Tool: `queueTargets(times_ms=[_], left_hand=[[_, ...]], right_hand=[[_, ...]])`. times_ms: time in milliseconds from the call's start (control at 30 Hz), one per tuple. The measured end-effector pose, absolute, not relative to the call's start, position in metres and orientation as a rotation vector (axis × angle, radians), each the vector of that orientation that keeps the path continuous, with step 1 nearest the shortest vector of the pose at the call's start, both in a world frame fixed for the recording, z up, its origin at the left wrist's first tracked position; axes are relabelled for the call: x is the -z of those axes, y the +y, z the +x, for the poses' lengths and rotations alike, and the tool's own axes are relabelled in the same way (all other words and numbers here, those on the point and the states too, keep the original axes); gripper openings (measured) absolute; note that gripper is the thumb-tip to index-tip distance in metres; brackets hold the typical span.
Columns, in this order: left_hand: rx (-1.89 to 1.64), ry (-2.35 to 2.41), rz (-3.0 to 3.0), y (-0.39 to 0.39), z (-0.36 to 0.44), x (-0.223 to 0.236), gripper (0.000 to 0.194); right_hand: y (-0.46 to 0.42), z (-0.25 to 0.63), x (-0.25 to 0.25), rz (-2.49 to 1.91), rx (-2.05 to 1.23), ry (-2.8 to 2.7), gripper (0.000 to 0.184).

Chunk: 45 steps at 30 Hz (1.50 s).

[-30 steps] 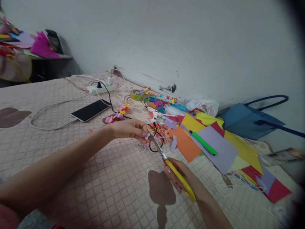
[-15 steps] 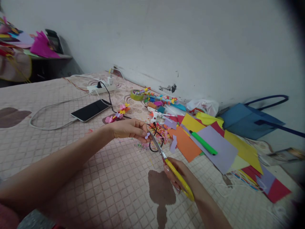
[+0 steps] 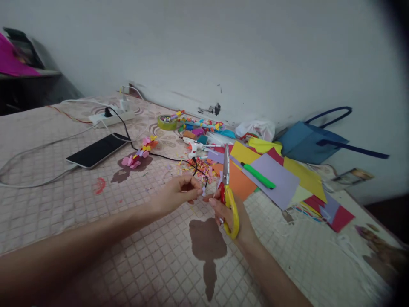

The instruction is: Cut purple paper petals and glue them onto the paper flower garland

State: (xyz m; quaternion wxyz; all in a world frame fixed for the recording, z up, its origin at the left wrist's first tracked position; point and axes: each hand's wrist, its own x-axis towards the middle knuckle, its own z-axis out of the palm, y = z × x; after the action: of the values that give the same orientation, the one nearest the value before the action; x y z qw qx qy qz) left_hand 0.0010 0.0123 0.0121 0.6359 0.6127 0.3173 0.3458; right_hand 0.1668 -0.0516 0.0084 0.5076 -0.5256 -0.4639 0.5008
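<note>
Between the thumb and fingertips of my left hand (image 3: 179, 194) is a small lilac paper cutout (image 3: 203, 191). My right hand (image 3: 234, 215) is closed around the yellow handle of the scissors (image 3: 230, 200), whose blades point up and away from me. The right fingertips are close to the cutout; whether they touch it I cannot tell. Beyond my hands lie many tiny paper scraps (image 3: 204, 168) and a white glue gun (image 3: 195, 149) with a black cord. A string of pink, yellow and orange paper flowers (image 3: 140, 154) rests to the left.
Coloured paper sheets (image 3: 275, 177) spread to the right, with a green marker (image 3: 258, 175) on top. Behind them stands a blue bag (image 3: 315, 143) near the wall. A phone (image 3: 97, 151) on a cable and a power strip (image 3: 111, 117) lie left. A tape roll (image 3: 167, 123) is farther back.
The scissors have moved away from the cutout and swung upright in my right hand. My hands have come closer together, and the view has shifted to the right.
</note>
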Motion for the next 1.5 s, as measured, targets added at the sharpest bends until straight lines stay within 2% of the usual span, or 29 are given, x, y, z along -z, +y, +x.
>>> queueTargets(times_ms=[667, 1100, 1333, 1500], left_hand=[[-0.724, 0.672, 1.407, -0.002, 0.010, -0.001, 0.016], [-0.683, 0.711, 1.458, 0.000, 0.009, 0.007, 0.019], [-0.627, 0.731, 1.382, -0.003, 0.010, 0.000, 0.023], [-0.609, 0.720, 1.368, -0.002, 0.010, 0.001, 0.024]], right_hand=[[-0.051, 0.164, -0.010, -1.379, -1.145, -1.155, 0.026], [-0.050, 0.160, -0.006, -1.448, -1.060, -1.250, 0.031], [-0.051, 0.160, -0.002, -1.465, -0.832, -1.310, 0.023], [-0.052, 0.160, -0.001, -1.469, -0.830, -1.333, 0.023]])
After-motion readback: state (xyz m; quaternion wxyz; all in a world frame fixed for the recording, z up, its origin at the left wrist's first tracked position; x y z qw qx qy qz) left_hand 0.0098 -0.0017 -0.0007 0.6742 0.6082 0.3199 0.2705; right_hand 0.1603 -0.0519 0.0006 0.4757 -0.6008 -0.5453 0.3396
